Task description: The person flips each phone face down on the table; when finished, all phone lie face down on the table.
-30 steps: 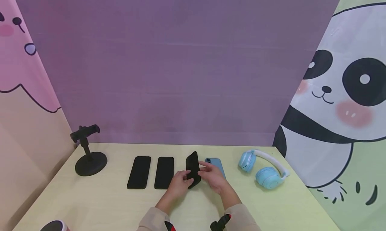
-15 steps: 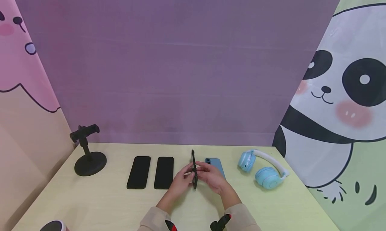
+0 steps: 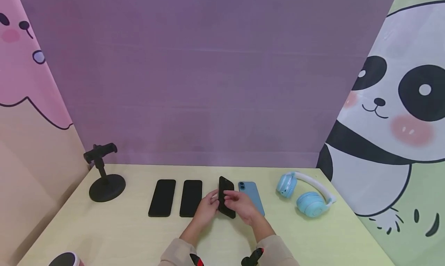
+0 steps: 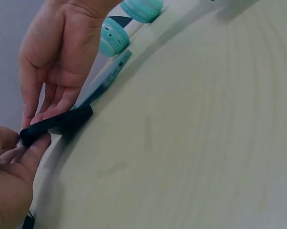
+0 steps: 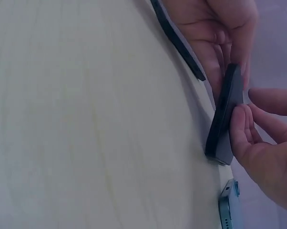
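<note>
In the head view, a black smartphone (image 3: 226,196) stands tilted above the table between both hands. My left hand (image 3: 206,209) grips its left edge, with the thumb on one side and fingers behind. Fingers of my right hand (image 3: 243,206) touch the phone's face; the right wrist view shows that hand (image 5: 267,143) against the dark surface. Just right of it a blue smartphone (image 3: 253,198) lies camera side up, partly behind the right hand. Two more black smartphones, one at far left (image 3: 162,198) and one nearer (image 3: 191,198), lie flat to the left.
At the back left stands a black phone stand (image 3: 106,187). Blue and white headphones (image 3: 311,204) lie on the right of the table (image 3: 121,235). A round dark-topped object (image 3: 64,259) shows at the lower left edge. A purple backdrop (image 3: 208,77) rises behind.
The held phone has turned from edge-on to show its face towards the right hand. The right fingers have shifted from its edge onto that face. The phones on the table lie unmoved.
</note>
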`<state>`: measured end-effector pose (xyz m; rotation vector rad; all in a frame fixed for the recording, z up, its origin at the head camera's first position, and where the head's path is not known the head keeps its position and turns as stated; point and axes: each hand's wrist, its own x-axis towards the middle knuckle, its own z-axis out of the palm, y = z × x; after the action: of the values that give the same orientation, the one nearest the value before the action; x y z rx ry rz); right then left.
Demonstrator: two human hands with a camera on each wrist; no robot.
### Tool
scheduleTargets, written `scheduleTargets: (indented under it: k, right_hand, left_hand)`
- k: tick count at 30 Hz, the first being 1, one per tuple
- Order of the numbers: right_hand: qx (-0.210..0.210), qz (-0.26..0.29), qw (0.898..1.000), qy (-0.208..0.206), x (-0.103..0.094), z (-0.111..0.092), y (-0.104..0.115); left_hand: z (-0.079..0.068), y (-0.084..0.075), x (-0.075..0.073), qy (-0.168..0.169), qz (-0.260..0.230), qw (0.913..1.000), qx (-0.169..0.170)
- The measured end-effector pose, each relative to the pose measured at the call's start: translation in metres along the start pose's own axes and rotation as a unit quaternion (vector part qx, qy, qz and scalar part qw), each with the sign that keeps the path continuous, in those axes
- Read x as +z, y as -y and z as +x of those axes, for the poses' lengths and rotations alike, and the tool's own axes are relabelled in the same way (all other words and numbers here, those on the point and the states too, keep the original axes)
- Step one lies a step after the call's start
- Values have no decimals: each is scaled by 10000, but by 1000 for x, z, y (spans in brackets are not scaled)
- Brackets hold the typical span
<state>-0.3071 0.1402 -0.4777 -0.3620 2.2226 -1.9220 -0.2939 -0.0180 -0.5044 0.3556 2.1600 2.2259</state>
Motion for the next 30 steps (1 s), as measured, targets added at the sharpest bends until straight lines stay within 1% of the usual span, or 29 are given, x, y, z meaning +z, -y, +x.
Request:
scheduleTargets:
  k: [2,4,6,9,12,14,16,19,21,24,27,30]
  right_hand:
    - [-1,-28,10000,-4,1,0,-2]
    - [2,-72,10000,-9,0,0,-3]
    - [12,-184,9998,-60,0,0,-3]
    - [112,-566,9980,-253,0,-1,-1]
    - [251,-1171,9918,-457,1,-2,3]
    - [328,-1525,9862,-558,2,-3,6]
    - [323,-1944,9785,-606,2,-3,7]
    - [258,-2447,9674,-607,3,-3,8]
    - [178,-2802,9580,-582,2,-3,7]
    - [71,-3262,9439,-520,1,-1,4]
    - [-12,-3661,9293,-488,1,0,1]
    - [54,-3883,9202,-486,1,1,-1]
  left_hand:
    - [2,8,0,-104,203,9997,25]
    - [2,8,0,-162,329,9993,72]
    - [1,7,-1,-260,570,9979,170]
    - [0,4,-1,-480,1072,9926,320]
    - [1,4,-2,-644,1534,9855,346]
    - [2,5,-2,-674,1757,9816,310]
    - [3,6,-2,-684,1965,9777,279]
    - [3,9,-1,-750,2368,9681,335]
    - [3,9,0,-789,2619,9612,360]
    - [4,8,3,-748,2917,9530,334]
    - [4,6,6,-659,3050,9500,115]
    - [6,6,9,-618,3126,9478,-143]
